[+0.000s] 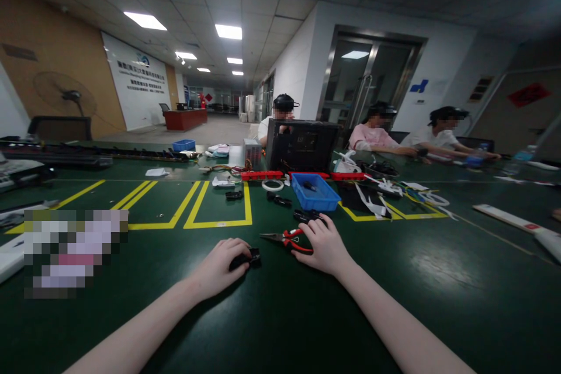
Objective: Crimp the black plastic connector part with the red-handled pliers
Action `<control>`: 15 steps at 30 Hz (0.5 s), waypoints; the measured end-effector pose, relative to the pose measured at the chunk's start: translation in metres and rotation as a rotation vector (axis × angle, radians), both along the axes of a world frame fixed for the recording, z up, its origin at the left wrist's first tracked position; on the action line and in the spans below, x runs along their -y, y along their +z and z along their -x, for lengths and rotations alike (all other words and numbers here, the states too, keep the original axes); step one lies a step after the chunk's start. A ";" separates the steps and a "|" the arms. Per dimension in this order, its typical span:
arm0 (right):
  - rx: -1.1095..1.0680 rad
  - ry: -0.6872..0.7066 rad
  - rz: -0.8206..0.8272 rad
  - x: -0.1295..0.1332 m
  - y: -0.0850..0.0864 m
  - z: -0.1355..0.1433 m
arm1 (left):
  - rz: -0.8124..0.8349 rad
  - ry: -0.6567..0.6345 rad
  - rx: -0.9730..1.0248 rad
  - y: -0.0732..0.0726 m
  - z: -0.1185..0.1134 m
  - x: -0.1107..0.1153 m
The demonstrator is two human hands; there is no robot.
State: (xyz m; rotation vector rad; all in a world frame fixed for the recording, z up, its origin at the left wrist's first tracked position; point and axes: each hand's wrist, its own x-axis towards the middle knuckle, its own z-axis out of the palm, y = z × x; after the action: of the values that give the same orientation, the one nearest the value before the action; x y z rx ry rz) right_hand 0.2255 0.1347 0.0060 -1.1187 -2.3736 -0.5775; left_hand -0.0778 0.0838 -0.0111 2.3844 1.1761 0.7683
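My left hand point(222, 266) is closed over a small black plastic part point(255, 256), low over the green tabletop; the fingers hide much of it. To its right, my right hand point(326, 245) has its thumb and fingers round the red handles of needle-nose pliers point(290, 239). The pliers' jaws point left, towards my left hand. Just beyond my right fingertips lies a dark piece point(300, 215), partly covered by them. Farther back, more small black parts point(279, 199) lie on the table, and another black part point(234, 195) sits inside a yellow-taped frame.
A blue tray point(328, 203) with a dark item in it stands beyond my right hand. Behind it are red strips point(262, 175) and an open black computer case point(302, 149). White tape roll point(272, 185), cables and scraps lie around. Several people sit across the table.
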 end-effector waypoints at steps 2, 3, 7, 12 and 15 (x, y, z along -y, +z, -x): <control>-0.011 -0.001 0.005 0.000 -0.001 0.001 | 0.003 -0.002 0.003 0.000 0.000 -0.001; -0.019 -0.001 0.006 0.000 -0.001 0.001 | 0.006 -0.004 0.004 0.000 0.000 -0.001; -0.057 0.014 0.004 0.000 0.000 0.001 | 0.030 0.010 -0.001 0.001 0.001 -0.003; -0.096 0.099 0.006 0.001 0.001 0.000 | 0.029 0.046 -0.010 0.001 0.003 -0.005; -0.101 0.232 -0.008 0.003 0.001 0.001 | -0.019 0.037 -0.009 -0.002 0.004 -0.007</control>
State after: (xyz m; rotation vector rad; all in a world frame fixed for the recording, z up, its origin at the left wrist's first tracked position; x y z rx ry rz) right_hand 0.2241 0.1321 0.0068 -0.8325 -2.3667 -0.4389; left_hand -0.0819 0.0908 -0.0128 2.3902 1.2248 0.7850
